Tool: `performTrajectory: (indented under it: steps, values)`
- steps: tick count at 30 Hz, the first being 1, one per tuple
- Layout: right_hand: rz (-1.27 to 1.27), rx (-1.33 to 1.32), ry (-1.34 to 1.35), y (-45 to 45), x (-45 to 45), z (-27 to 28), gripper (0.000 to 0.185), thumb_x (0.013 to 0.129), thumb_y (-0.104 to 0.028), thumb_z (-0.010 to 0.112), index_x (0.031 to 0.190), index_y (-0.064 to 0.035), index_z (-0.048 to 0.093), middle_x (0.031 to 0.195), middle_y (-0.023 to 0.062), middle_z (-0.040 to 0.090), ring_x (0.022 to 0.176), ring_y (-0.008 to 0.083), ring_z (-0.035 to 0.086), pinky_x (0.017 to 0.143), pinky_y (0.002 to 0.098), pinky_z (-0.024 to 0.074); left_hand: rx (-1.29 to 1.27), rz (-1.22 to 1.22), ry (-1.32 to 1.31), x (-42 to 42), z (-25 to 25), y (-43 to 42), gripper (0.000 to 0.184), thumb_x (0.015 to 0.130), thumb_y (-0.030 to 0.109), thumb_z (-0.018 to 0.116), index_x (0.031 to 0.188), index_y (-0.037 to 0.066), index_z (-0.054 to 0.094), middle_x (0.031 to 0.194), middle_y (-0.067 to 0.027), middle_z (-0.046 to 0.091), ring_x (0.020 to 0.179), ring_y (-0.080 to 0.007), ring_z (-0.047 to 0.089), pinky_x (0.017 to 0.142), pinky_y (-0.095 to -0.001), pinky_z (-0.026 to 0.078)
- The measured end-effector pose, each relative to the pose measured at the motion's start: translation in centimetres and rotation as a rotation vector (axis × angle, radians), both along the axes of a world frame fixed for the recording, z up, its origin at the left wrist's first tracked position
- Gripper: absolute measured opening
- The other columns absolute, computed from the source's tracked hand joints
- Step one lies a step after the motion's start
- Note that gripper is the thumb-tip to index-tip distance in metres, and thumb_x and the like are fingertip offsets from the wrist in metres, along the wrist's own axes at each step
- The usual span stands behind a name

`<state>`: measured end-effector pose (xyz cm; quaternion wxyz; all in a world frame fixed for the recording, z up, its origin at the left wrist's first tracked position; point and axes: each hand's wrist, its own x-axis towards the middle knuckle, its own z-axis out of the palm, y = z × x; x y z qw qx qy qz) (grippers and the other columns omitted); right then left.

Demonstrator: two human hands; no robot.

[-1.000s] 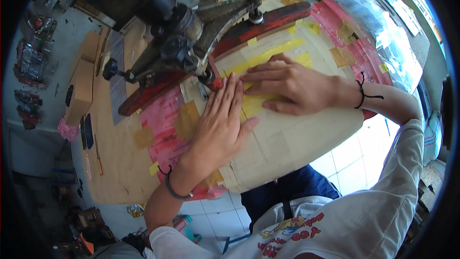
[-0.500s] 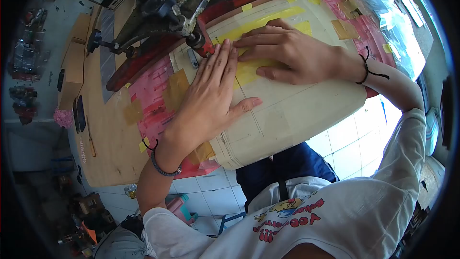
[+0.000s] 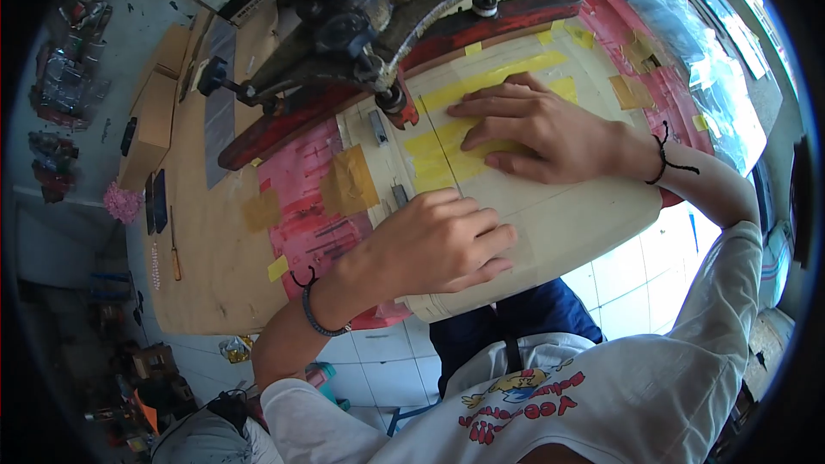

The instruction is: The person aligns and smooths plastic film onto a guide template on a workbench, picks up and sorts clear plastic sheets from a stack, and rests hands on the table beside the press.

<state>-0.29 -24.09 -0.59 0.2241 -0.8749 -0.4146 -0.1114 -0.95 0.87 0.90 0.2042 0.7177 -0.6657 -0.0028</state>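
A cream-coloured sheet [image 3: 550, 206] with pencil lines and yellow tape [image 3: 431, 157] covers the table before me. My right hand [image 3: 537, 133] rests over the taped part, fingers bent but apart, with nothing visible in it. Over the sheet's nearer left portion is my left hand [image 3: 447, 241], its fingers curled in; the thumb and whatever may lie under the palm are hidden. Just beyond its knuckles a small grey metal block [image 3: 400, 195] sits on the sheet. Another grey block [image 3: 380, 128] lies farther away, beside the machine's red tip.
A dark metal machine frame [image 3: 348, 34] with a long red bar [image 3: 292, 116] spans the far side of the sheet. Pink layers with brown tape [image 3: 350, 180] extend beneath the sheet. A screwdriver [image 3: 175, 249] lies on the wooden board at left, near cardboard boxes [image 3: 150, 125].
My left hand has drawn back toward me from beside the red tip, and its fingers have gone from stretched to curled. The right hand stays over the tape. The view has shifted slightly.
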Motion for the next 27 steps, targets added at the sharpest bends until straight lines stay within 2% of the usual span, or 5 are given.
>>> performTrajectory:
  steps: [5,8,14,27]
  values:
    - [-0.003,0.017,0.023,0.06,-0.05,0.20,0.024,0.095,-0.019,0.064,0.117,-0.0096,0.067,0.143,0.0135,0.059,0.135,0.0323,0.052,0.109,0.0516,0.0375,-0.006,-0.004,-0.067,0.07,-0.12,-0.06,0.018,0.087,0.027,0.076,0.090,0.012,0.066,0.080,0.0000,0.064,0.074,-0.0186,0.066,0.070,-0.0339,0.052]
    - [-0.010,0.008,0.018,0.14,-0.21,0.13,0.024,0.094,-0.019,0.064,0.116,-0.0097,0.067,0.144,0.0134,0.058,0.135,0.0319,0.052,0.109,0.0514,0.0375,-0.011,-0.022,-0.092,0.04,0.06,0.02,0.020,0.088,0.026,0.073,0.093,0.009,0.064,0.077,-0.0023,0.062,0.073,-0.0177,0.065,0.072,-0.0336,0.052]
    - [0.011,0.025,0.054,0.10,-0.07,0.45,0.024,0.094,-0.019,0.064,0.116,-0.0100,0.067,0.144,0.0136,0.058,0.135,0.0312,0.053,0.109,0.0510,0.0371,-0.017,0.017,-0.123,0.24,0.10,0.10,0.017,0.087,0.026,0.076,0.089,0.012,0.067,0.078,0.0009,0.064,0.073,-0.0163,0.065,0.069,-0.0320,0.052]
    - [0.009,0.032,0.034,-0.11,-0.07,0.00,0.024,0.096,-0.020,0.063,0.117,-0.0101,0.067,0.144,0.0128,0.058,0.135,0.0308,0.052,0.109,0.0515,0.0371,-0.002,0.046,-0.141,0.80,0.30,0.19,0.013,0.087,0.024,0.076,0.086,0.011,0.071,0.081,0.0009,0.066,0.069,-0.0179,0.064,0.066,-0.0315,0.050]
